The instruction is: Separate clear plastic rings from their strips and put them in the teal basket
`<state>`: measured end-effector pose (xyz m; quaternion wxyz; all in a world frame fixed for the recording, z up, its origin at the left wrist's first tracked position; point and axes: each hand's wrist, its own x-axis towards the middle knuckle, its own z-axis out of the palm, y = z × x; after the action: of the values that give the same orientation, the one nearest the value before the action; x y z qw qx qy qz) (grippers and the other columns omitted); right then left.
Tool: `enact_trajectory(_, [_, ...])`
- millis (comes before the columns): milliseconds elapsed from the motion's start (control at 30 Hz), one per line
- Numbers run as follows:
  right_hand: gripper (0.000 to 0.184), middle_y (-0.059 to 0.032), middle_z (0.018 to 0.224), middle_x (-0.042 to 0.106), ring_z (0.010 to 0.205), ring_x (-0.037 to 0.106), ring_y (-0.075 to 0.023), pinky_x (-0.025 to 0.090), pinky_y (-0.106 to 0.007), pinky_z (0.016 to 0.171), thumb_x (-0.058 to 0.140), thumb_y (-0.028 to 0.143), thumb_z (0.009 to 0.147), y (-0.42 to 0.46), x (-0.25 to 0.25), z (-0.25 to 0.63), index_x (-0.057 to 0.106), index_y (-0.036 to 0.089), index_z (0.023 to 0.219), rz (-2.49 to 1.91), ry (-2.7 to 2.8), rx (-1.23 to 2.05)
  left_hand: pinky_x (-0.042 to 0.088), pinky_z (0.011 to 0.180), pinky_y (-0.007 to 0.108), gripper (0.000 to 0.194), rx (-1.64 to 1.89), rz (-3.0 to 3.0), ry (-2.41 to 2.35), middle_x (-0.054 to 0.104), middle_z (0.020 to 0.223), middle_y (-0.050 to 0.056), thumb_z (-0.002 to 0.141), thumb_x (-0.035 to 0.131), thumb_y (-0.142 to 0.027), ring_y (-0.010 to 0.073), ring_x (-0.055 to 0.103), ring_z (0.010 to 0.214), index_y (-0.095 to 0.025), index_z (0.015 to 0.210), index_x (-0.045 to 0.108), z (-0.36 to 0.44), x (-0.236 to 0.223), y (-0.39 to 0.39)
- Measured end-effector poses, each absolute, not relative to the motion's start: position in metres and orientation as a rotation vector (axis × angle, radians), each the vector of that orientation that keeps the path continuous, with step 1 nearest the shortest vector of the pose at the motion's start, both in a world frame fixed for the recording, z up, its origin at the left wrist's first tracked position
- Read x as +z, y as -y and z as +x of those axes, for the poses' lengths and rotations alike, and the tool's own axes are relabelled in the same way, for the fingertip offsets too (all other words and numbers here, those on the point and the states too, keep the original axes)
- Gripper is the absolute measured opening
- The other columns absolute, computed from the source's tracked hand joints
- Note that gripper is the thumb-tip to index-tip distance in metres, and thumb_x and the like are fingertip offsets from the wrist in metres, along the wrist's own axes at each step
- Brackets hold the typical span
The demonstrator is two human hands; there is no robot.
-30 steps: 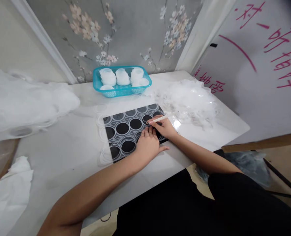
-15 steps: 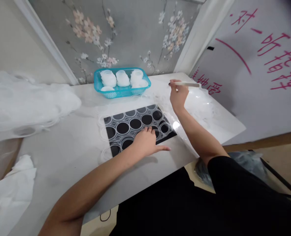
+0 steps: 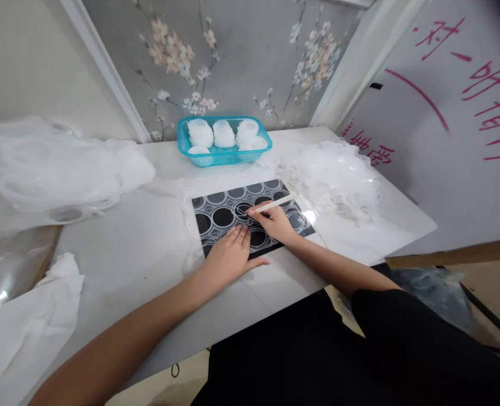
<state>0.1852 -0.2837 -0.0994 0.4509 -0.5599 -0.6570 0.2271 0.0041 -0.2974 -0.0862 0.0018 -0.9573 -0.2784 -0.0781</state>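
A black sheet (image 3: pixel 223 217) with rows of round shapes lies on the white table, and clear film with ring outlines covers it. My left hand (image 3: pixel 231 248) rests flat on its front part, fingers together and thumb stretched out to the right. In my right hand (image 3: pixel 275 221) is a slim white pen-like tool (image 3: pixel 276 202), pinched between thumb and fingers. Its working end points down at a circle in the middle of the sheet; the tip is hidden by my fingers. A thin clear outline shows near that circle.
Behind the sheet stands a blue plastic basket (image 3: pixel 224 159) with several stacks of white round discs (image 3: pixel 223 134). Crumpled clear film scraps (image 3: pixel 334 177) lie at the right. A large heap of translucent film (image 3: pixel 63 169) and white cloth or paper (image 3: pixel 42 316) are at the left.
My right hand has come down from above the film scraps on the right to the sheet's middle, still holding the tool. My left hand has shifted slightly left along the sheet.
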Motion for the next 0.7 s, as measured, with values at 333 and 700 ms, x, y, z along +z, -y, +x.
enact_trajectory(333, [0.019,-0.0042,0.088,0.074,0.087,0.064,-0.0209,0.049,-0.034,0.079,0.058,0.032,0.088,0.285,-0.098,0.185,0.074,0.022,0.085,-1.404,1.697,0.541,0.036,0.107,0.039,0.091,-0.239,-3.03,0.919,0.057,0.126,0.025,0.084,0.03,-0.072,0.0318,0.051,0.123,0.006,0.122,0.055,0.008,-0.088,0.298])
enact_trajectory(700, [0.021,-0.0088,0.095,0.07,0.108,0.051,-0.0301,0.033,-0.051,0.093,0.052,0.017,0.087,0.241,-0.07,0.215,0.072,0.021,0.091,-1.73,1.793,-0.327,0.034,0.108,0.038,0.107,-0.094,-3.198,1.02,0.048,0.137,0.024,0.068,0.037,-0.086,0.0327,0.043,0.13,0.0,0.13,0.05,0.004,-0.075,0.294])
